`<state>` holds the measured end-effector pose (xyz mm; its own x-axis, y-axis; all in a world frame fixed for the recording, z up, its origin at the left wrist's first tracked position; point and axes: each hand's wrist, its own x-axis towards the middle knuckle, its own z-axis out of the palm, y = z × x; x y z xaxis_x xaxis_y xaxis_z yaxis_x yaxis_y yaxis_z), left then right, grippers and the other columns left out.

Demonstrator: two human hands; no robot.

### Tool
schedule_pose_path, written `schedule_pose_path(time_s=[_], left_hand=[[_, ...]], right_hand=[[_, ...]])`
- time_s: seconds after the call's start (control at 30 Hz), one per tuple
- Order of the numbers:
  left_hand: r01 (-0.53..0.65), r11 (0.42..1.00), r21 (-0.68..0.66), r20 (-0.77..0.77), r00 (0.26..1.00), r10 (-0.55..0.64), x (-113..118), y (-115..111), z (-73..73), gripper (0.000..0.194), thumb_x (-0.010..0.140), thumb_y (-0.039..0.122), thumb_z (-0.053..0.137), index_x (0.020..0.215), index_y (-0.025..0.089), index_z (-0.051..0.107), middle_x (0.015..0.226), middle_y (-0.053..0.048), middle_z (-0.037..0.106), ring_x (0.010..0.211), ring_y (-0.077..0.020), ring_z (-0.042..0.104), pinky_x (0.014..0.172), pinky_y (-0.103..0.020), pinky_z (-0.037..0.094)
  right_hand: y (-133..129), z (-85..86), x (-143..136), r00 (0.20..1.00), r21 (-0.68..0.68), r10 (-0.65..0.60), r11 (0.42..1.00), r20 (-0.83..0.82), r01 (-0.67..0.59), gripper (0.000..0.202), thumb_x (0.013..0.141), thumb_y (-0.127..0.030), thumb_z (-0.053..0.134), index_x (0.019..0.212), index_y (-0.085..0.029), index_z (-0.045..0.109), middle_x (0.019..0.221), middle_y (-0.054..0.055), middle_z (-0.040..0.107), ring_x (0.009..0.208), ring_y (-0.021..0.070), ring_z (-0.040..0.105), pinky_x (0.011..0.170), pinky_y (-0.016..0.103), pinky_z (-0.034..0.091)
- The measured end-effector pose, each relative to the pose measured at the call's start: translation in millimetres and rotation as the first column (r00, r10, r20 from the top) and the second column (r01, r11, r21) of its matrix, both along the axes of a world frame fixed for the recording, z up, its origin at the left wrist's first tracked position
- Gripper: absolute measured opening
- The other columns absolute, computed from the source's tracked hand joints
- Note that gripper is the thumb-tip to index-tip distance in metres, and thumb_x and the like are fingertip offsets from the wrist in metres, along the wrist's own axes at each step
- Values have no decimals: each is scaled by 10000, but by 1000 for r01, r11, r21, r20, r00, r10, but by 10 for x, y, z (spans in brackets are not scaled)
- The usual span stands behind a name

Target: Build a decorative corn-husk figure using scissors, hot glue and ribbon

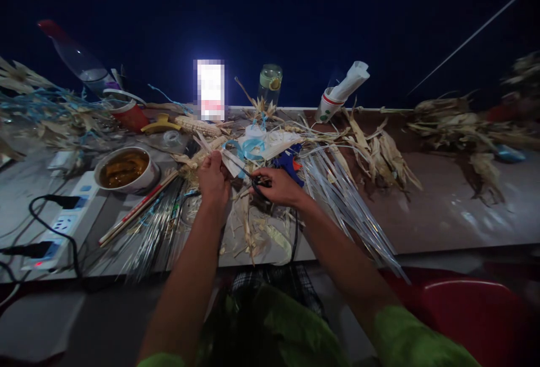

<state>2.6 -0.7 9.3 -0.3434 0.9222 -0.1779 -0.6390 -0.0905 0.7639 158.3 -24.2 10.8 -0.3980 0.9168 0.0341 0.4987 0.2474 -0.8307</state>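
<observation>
Husk strip [231, 166], pale and narrow, is held up over the cluttered middle of the table [422, 209], between the person's two hands. From the far left, a clear bottle [76, 55] with a red cap leans behind blue-tinged husks, and a white power strip [70, 221] lies near the front with black plugs in it. Just right of that stands a white bowl [126, 170] of brown liquid, with a red cup [129, 115] behind it. Next come a bundle of thin wires [158, 229] and a corn cob [198, 126]. The left hand [214, 179] pinches the strip between thumb and fingers. Blue ribbon [253, 149] curls beyond it, in front of a lidded jar [270, 83]. The right hand [278, 186] is curled around the handles of dark scissors [258, 184], whose blades point left at the strip; whether they touch it I cannot tell. Beside this hand lies a blue tool [289, 162] with an orange part, then clear rods [341, 204], a paper cup [329, 105] holding rolled white paper, and dry husks [386, 153].
</observation>
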Motion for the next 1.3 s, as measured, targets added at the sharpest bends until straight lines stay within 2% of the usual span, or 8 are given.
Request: schedule_pose_path(time_s=[0.13, 0.37, 0.6, 0.87, 1.0, 1.3], left_hand=[[14, 1000, -17, -1, 1000, -14, 24, -23, 28, 302, 678, 317, 682, 607, 161, 434, 419, 103, 330, 308, -11, 267, 335, -152, 233], [38, 999, -31, -17, 999, -38, 39, -27, 54, 319, 639, 333, 709, 600, 159, 444, 405, 97, 358, 311, -15, 284, 323, -149, 223], [29, 999, -37, -14, 999, -30, 47, -19, 66, 301, 652, 319, 699, 594, 160, 449, 395, 98, 353, 301, -11, 260, 311, -152, 208], [66, 998, -23, -5, 998, -66, 31, -30, 57, 261, 677, 289, 680, 601, 155, 468, 410, 93, 365, 307, -16, 296, 330, -154, 247], [38, 999, -33, -16, 999, -38, 28, -30, 67, 243, 688, 278, 668, 600, 154, 478, 448, 74, 428, 344, -33, 385, 372, -164, 316], [23, 998, -65, -79, 997, -28, 46, -22, 72, 252, 675, 304, 675, 597, 153, 490, 448, 57, 479, 363, -43, 424, 374, -156, 345]], right_hand=[[5, -5, -8, 1000, -28, -10, 1000, -23, 9, 382, 678, -373, 637, 997, -165, 624, 863, 30, 678, 769, 146, 627, 705, 237, 461], [-1, 22, -13, 999, -38, -14, 999, -30, 13, 388, 685, -361, 628, 1013, -154, 622, 850, 29, 678, 756, 147, 625, 683, 239, 457], [7, -5, -13, 1000, 31, -21, 999, 16, 21, 370, 707, -348, 615, 1034, -176, 626, 922, 42, 687, 815, 161, 629, 733, 256, 456], [8, -8, -11, 1000, 0, -21, 1000, 11, 21, 344, 705, -354, 616, 1000, -178, 632, 855, 32, 688, 787, 160, 637, 714, 253, 462], [7, -30, -14, 999, -24, -30, 999, -18, 30, 372, 672, -372, 644, 989, -176, 630, 859, 29, 679, 782, 153, 628, 715, 252, 463], [14, 43, -16, 996, -99, -10, 995, -85, 2, 361, 671, -353, 629, 967, -146, 629, 821, 28, 665, 734, 135, 610, 691, 247, 463]])
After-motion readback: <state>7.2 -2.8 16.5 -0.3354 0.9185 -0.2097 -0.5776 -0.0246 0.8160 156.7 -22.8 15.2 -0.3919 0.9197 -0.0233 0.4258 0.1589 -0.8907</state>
